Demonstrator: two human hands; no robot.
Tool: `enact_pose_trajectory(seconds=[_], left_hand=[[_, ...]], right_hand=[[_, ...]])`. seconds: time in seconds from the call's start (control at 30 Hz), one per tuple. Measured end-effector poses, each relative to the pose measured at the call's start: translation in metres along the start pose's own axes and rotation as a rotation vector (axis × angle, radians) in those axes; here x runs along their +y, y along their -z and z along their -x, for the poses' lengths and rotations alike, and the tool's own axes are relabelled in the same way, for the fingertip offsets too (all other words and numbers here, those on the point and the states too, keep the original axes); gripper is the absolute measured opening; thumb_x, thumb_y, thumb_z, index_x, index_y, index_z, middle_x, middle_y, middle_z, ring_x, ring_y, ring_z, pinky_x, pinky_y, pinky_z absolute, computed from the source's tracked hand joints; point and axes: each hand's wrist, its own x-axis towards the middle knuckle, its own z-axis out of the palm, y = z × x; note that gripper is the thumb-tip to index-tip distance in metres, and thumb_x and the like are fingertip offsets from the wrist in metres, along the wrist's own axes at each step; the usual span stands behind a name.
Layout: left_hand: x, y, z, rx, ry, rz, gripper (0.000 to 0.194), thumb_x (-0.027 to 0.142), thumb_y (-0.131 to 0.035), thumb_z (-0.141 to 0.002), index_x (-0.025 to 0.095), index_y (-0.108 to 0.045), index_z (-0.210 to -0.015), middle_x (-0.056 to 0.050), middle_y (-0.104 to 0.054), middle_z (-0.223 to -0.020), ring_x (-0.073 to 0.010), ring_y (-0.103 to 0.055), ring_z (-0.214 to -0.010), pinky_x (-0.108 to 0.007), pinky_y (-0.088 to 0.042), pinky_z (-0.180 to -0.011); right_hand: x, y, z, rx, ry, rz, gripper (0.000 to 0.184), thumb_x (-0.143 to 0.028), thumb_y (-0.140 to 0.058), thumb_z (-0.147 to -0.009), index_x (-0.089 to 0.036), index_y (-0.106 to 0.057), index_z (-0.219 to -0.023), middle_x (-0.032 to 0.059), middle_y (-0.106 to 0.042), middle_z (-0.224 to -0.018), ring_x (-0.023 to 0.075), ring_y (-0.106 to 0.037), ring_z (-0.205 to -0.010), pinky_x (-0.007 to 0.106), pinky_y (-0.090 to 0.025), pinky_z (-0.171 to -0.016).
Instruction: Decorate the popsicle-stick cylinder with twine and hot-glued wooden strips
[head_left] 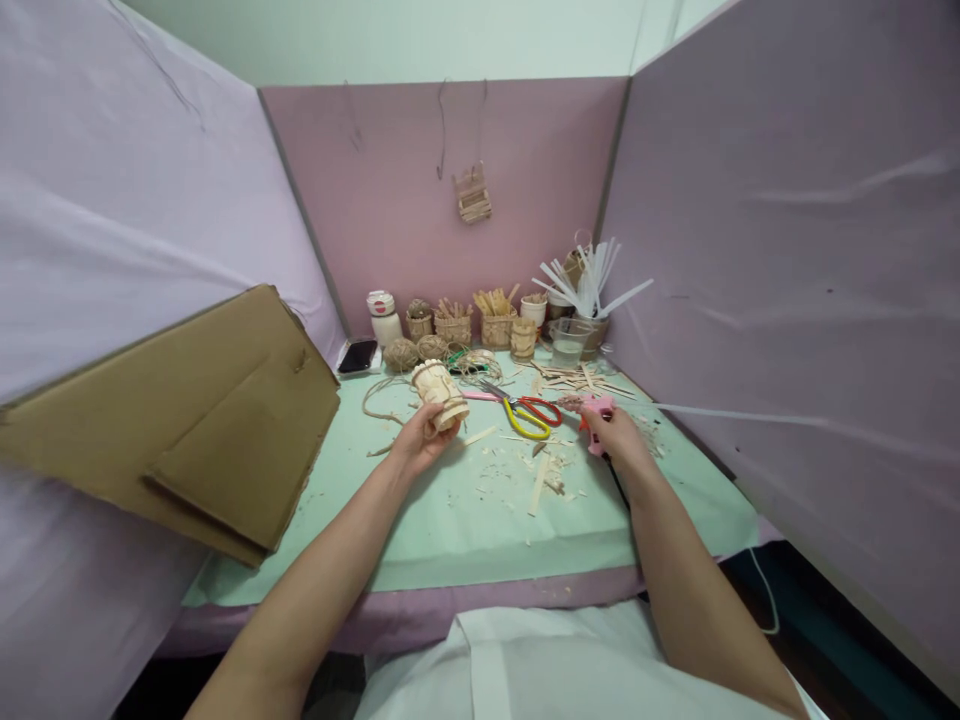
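Observation:
My left hand [426, 440] is closed around the lower part of a small pale wooden-stick cup [441, 393], which tilts above the table. Twine-like bands show around the cup. On the right, my right hand [619, 440] grips a pink glue gun [598, 408], its nozzle toward the left. A long whitish glue stick [720, 411] extends from the gun's rear to the right. Between my hands lie scissors [529, 415] with one yellow and one red handle. Thin wood strips and shavings [553, 475] are scattered in front of them.
Along the back stand baskets of sticks [496, 328], a white bottle [385, 320], twine balls [401, 355] and a pot of glue sticks [592, 290]. A phone [358, 356] lies at back left. Cardboard [225, 420] leans on the left. A small stick basket [473, 195] hangs behind.

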Motion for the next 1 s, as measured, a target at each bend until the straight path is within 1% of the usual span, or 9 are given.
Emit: enact_pose_trajectory(seconds=[0.13, 0.37, 0.43, 0.6, 0.67, 0.73, 0.83, 0.9, 1.0], left_hand=[[0.0, -0.001, 0.001, -0.024, 0.005, -0.014, 0.027, 0.009, -0.062, -0.077, 0.017, -0.063, -0.103, -0.006, -0.071, -0.092, -0.0161, -0.068, -0.08, -0.025, -0.057, -0.07], [-0.002, -0.001, 0.001, -0.024, 0.011, -0.013, 0.025, 0.009, -0.062, -0.077, 0.016, -0.063, -0.1, -0.006, -0.071, -0.092, -0.0156, -0.068, -0.079, -0.025, -0.057, -0.069], [-0.002, -0.001, 0.002, -0.032, 0.008, -0.015, 0.024, 0.009, -0.062, -0.077, 0.016, -0.064, -0.101, -0.007, -0.072, -0.093, -0.0159, -0.068, -0.08, -0.025, -0.056, -0.07], [0.0, -0.002, 0.005, -0.064, 0.006, -0.033, 0.027, 0.01, -0.065, -0.076, 0.016, -0.063, -0.102, -0.008, -0.072, -0.099, -0.0182, -0.069, -0.086, -0.026, -0.056, -0.072], [0.0, -0.002, 0.006, -0.071, 0.015, -0.03, 0.028, 0.01, -0.066, -0.076, 0.016, -0.063, -0.103, -0.008, -0.071, -0.098, -0.018, -0.069, -0.086, -0.026, -0.056, -0.072], [0.0, -0.002, 0.006, -0.079, 0.027, -0.024, 0.028, 0.009, -0.064, -0.077, 0.014, -0.063, -0.104, -0.009, -0.071, -0.098, -0.0174, -0.069, -0.085, -0.025, -0.056, -0.071], [-0.001, -0.003, 0.008, -0.104, 0.044, -0.03, 0.028, 0.009, -0.064, -0.077, 0.013, -0.064, -0.104, -0.01, -0.071, -0.101, -0.0177, -0.069, -0.087, -0.025, -0.056, -0.074], [-0.002, -0.002, 0.009, -0.134, 0.055, -0.053, 0.029, 0.011, -0.065, -0.076, 0.013, -0.064, -0.105, -0.011, -0.071, -0.103, -0.0186, -0.068, -0.09, -0.027, -0.056, -0.077], [-0.004, -0.001, 0.01, -0.191, 0.051, -0.092, 0.032, 0.013, -0.068, -0.075, 0.013, -0.065, -0.106, -0.011, -0.071, -0.104, -0.0191, -0.067, -0.092, -0.029, -0.056, -0.08]], right_hand=[[0.008, -0.005, -0.01, -0.001, -0.07, -0.24, 0.018, -0.033, -0.064, -0.074, -0.017, -0.059, -0.079, -0.0023, -0.056, -0.055, 0.0139, -0.051, -0.045, 0.025, -0.037, -0.042], [0.005, 0.003, -0.016, 0.061, -0.079, -0.175, 0.015, -0.03, -0.058, -0.077, -0.021, -0.056, -0.065, -0.0003, -0.052, -0.047, 0.0172, -0.054, -0.048, 0.027, -0.041, -0.046], [0.005, 0.011, -0.017, 0.062, -0.069, -0.063, 0.02, -0.032, -0.061, -0.076, -0.021, -0.057, -0.059, 0.0016, -0.05, -0.041, 0.0208, -0.057, -0.051, 0.029, -0.042, -0.05], [0.003, 0.032, -0.015, 0.055, 0.03, 0.542, 0.032, -0.042, -0.067, -0.076, -0.022, -0.061, -0.053, 0.0085, -0.056, -0.046, 0.0276, -0.065, -0.065, 0.035, -0.045, -0.061], [-0.005, 0.033, -0.009, 0.021, 0.07, 0.601, 0.033, -0.045, -0.067, -0.078, -0.021, -0.063, -0.055, 0.0107, -0.06, -0.052, 0.0278, -0.065, -0.066, 0.036, -0.045, -0.063], [-0.017, 0.025, 0.004, 0.0, 0.241, 0.542, 0.033, -0.046, -0.061, -0.084, -0.02, -0.066, -0.064, 0.0125, -0.065, -0.063, 0.0272, -0.065, -0.072, 0.037, -0.047, -0.067], [-0.04, 0.0, 0.032, 0.028, 0.738, 0.256, 0.023, -0.036, -0.054, -0.091, -0.019, -0.069, -0.09, 0.0126, -0.07, -0.097, 0.0247, -0.064, -0.091, 0.038, -0.049, -0.082], [-0.052, -0.022, 0.051, 0.002, 0.994, 0.046, 0.025, -0.035, -0.05, -0.095, -0.02, -0.069, -0.101, 0.0113, -0.067, -0.105, 0.0234, -0.063, -0.1, 0.038, -0.049, -0.09], [-0.061, -0.052, 0.072, -0.057, 1.202, -0.045, 0.026, -0.03, -0.048, -0.097, -0.023, -0.069, -0.111, 0.0111, -0.065, -0.111, 0.024, -0.06, -0.108, 0.041, -0.049, -0.094]])
